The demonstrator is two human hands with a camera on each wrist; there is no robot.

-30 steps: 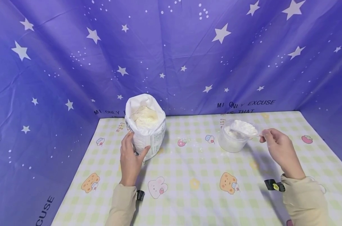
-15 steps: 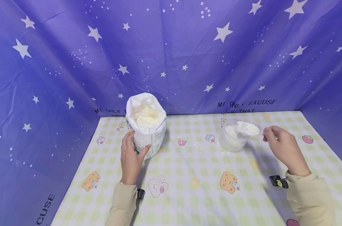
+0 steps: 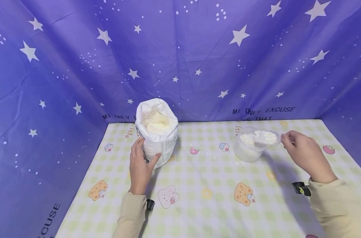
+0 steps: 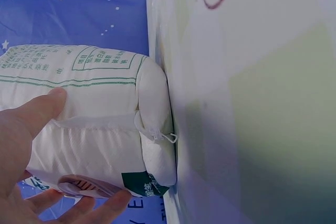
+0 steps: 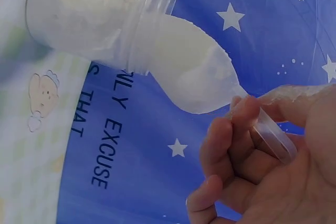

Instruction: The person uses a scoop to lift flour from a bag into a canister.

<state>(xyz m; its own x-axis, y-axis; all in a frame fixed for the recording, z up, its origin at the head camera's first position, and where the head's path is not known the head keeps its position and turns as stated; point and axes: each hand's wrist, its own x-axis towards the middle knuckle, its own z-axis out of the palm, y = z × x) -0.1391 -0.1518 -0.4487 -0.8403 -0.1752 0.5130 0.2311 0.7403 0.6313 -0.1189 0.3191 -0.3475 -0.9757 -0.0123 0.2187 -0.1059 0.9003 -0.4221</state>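
In the head view my left hand (image 3: 140,173) holds the side of an open white flour bag (image 3: 165,145), which stands upright at the back left. The left wrist view shows the thumb on one face of the bag (image 4: 94,98) and the fingers along another. At the right, my right hand (image 3: 308,153) pinches the handle of a clear plastic scoop (image 3: 266,138) heaped with white flour. The scoop's bowl lies over the right rim of a clear round tub (image 3: 247,154), which has flour in it. From the right wrist, the scoop (image 5: 194,72) appears close against the tub's mouth.
A checked tablecloth (image 3: 198,218) with cartoon prints covers the table. Spilled flour (image 3: 211,153) dusts the cloth between bag and tub. A blue star-patterned curtain (image 3: 180,66) hangs behind the table and along its sides.
My right hand has moved right, drawing the loaded scoop outward across the tub's rim. My left hand stays at the bag. The head view has shifted slightly.
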